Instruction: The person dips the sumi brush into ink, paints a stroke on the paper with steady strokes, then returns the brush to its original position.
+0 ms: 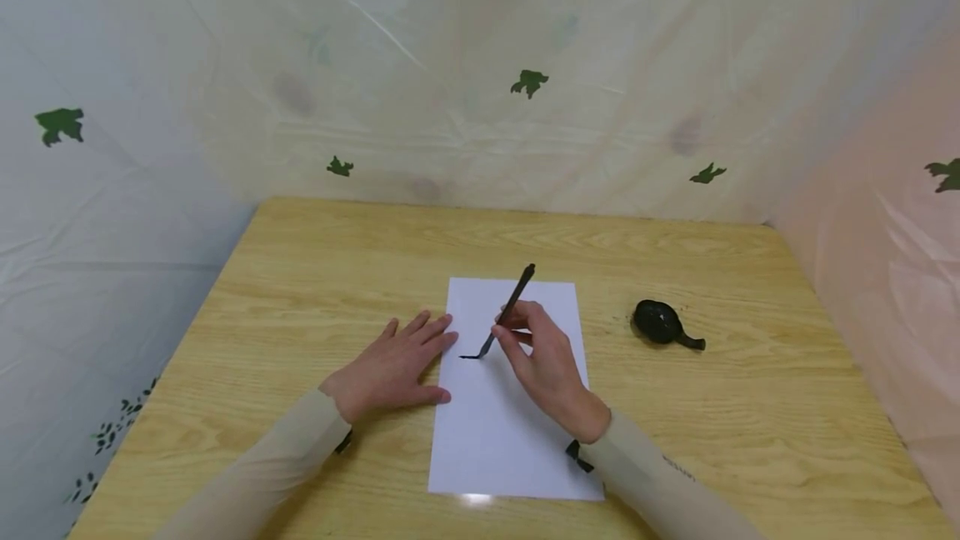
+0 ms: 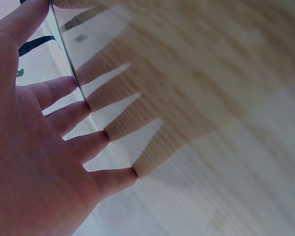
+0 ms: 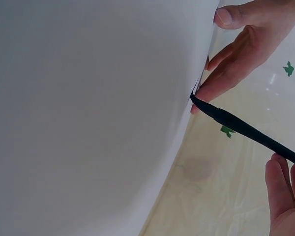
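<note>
A dark brush (image 1: 513, 300) is pinched near its middle by my right hand (image 1: 546, 365), its handle slanting up and its bent tip touching a white sheet of paper (image 1: 510, 448). At the tip there is a short black stroke (image 1: 468, 357) on the upper left of the sheet. My left hand (image 1: 397, 361) lies flat with spread fingers, its fingertips on the paper's left edge. In the left wrist view the straight fingers (image 2: 69, 118) touch the glossy surface. The right wrist view shows the brush (image 3: 241, 125) with its bristles bent against the paper (image 3: 88, 118).
A small black dish with a handle (image 1: 657, 322), dark and shiny inside, sits right of the paper, with a few dark specks beside it. The wooden table (image 1: 337, 248) is enclosed by pale curtains (image 1: 420, 107) with green leaf and bird-like prints.
</note>
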### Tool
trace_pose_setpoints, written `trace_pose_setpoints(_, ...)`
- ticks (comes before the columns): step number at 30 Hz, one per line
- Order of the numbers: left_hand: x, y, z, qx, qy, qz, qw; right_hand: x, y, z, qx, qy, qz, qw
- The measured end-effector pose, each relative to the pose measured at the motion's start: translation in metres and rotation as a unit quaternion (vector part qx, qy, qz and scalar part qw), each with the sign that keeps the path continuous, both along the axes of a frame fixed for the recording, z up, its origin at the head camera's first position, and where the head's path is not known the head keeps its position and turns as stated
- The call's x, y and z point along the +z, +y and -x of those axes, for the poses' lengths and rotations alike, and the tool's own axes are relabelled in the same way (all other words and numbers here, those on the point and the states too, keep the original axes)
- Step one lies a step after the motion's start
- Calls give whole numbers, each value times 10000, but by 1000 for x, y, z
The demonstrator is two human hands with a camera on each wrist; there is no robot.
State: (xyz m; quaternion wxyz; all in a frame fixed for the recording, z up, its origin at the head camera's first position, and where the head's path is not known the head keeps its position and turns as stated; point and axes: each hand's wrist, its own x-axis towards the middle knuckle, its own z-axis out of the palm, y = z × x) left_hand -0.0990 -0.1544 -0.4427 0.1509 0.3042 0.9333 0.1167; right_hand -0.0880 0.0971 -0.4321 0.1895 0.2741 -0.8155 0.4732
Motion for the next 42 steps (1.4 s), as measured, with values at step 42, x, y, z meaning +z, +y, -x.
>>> trace_pose_setpoints(42, -1, -2, -1, -54, 47, -138, 9999, -1, 8, 1, 44, 343, -12, 9994)
